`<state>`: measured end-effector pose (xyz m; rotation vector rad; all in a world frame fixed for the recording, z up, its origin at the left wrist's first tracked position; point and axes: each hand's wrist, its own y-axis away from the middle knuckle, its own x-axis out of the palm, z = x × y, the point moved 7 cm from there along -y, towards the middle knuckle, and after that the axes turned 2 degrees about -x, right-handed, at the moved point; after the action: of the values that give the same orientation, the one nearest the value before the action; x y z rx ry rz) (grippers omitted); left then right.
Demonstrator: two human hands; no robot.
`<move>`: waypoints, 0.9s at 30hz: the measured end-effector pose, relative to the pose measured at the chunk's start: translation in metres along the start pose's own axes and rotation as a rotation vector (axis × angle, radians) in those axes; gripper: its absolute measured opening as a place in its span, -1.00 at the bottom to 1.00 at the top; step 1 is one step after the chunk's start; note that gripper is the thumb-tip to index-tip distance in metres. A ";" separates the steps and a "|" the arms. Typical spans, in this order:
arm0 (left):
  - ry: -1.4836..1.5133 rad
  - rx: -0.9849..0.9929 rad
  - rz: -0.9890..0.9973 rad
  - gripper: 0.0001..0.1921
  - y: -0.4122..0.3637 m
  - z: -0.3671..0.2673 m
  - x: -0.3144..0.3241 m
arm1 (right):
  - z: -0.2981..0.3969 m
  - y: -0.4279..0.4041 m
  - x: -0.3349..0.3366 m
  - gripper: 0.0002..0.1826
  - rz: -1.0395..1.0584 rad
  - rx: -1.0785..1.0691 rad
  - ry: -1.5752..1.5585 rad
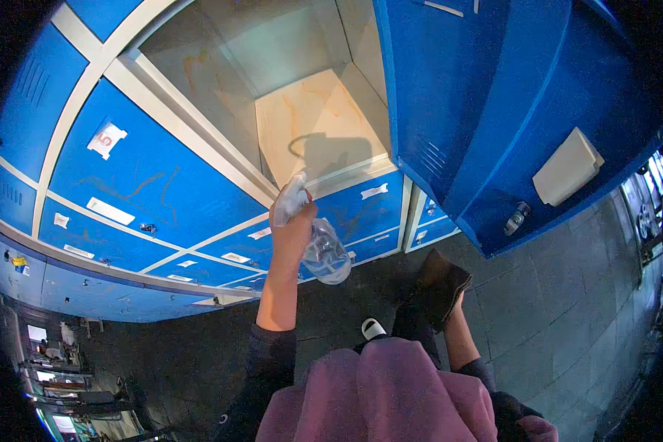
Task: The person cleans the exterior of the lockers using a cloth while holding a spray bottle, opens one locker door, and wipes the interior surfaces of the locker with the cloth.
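My left hand (294, 212) grips a clear plastic spray bottle (327, 253) by its neck and white trigger head, at the lower front corner of an open locker compartment (315, 116). The compartment's pale floor and walls bear brownish stains, and a shadow falls across its floor. Lower and to the right, my right hand (456, 309) holds a dark brown cloth (441, 284), which hides most of the fingers. The blue locker door (475, 110) stands open on the right, with a lock and a pale plate or pocket on its inner face.
Blue metal locker doors (138, 171) with pale frames, label holders and small locks fill the left and lie below the compartment. Dark floor tiles (536, 298) extend on the right, under the open door's edge. Equipment (649, 210) stands at the far right. A white-strapped shoe (373, 329) shows below.
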<state>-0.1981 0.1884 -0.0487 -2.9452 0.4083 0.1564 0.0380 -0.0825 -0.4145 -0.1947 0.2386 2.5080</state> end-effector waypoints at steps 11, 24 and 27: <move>0.151 -0.001 -0.178 -0.67 0.006 0.027 -0.018 | 0.087 0.024 -0.019 -0.41 0.191 0.203 0.689; -0.039 0.009 -0.118 -0.69 0.021 0.030 -0.013 | 0.116 0.043 -0.001 -0.41 -0.084 0.514 -0.854; 0.041 -0.045 -0.112 -0.65 0.023 0.040 -0.014 | 0.149 0.035 0.008 -0.41 -0.088 0.522 -1.080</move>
<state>-0.2213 0.1772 -0.0898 -3.0105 0.2480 0.0921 -0.0017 -0.0738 -0.2671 1.2700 0.3872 2.0254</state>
